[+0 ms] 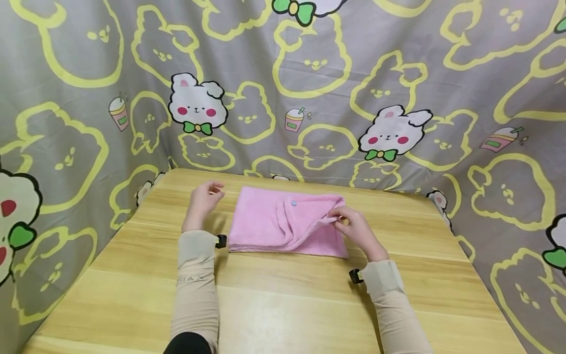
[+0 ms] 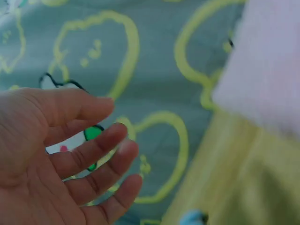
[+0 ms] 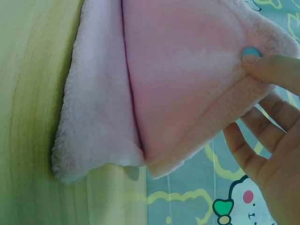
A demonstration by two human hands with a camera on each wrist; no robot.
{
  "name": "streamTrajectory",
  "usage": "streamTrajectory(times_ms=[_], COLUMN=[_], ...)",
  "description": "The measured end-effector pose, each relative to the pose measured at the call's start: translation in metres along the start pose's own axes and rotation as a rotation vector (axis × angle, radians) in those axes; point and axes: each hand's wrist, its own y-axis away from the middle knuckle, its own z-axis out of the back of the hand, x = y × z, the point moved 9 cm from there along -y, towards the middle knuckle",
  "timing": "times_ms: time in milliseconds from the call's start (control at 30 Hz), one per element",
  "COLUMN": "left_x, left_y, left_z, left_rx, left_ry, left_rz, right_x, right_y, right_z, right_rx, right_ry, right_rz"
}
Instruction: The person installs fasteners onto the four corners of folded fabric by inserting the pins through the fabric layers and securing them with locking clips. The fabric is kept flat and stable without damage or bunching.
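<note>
So the pink fluffy cloth [image 1: 254,219] is lying folded in layers on the wooden table [image 1: 283,300], closer to the far edge than the near one and roughly midway between the left and right edges. Right hand [image 1: 357,228] is the busy one: thumb on one side, fingers on the other, pinching the upper layer by its corner on the side toward the table's right edge and holding it up off the layer below, lower fingers loosely spread. Left hand [image 1: 205,202] hangs just beside the cloth, toward the table's far left corner, not touching; fingers softly bent, small gaps between them, nothing in them. My read is that the step here is turning that top layer, though I can't tell if it's folding or unfolding tbh. Next move probably calls for a firm right pinch plus the left hand steadying its side so those wrinkles flatten out.
</note>
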Motion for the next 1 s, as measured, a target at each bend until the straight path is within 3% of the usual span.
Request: streamTrajectory(times_ms=[167, 267, 400, 633, 1000], left_x=[0.031, 0.048, 0.058, 0.060, 0.053], left_y=[-0.004, -0.007, -0.008, -0.012, -0.014], left_z=[-0.006, -0.004, 0.001, 0.002, -0.013], left_rx=[0.190, 0.231, 0.225, 0.171, 0.158], left_ry=[-0.212, -0.340, -0.442, -0.545, -0.677], left_rz=[0.055, 0.064, 0.067, 0.052, -0.078], right_x=[-0.002, -0.002, -0.003, -0.003, -0.001], right_y=[0.002, 0.002, 0.002, 0.002, 0.001], right_z=[-0.002, -0.002, -0.002, -0.001, 0.000], right_rx=[0.011, 0.012, 0.018, 0.021, 0.017], right_ry=[0.001, 0.005, 0.004, -0.009, -0.013], right_rz=[-0.017, -0.027, -0.029, -0.026, -0.007])
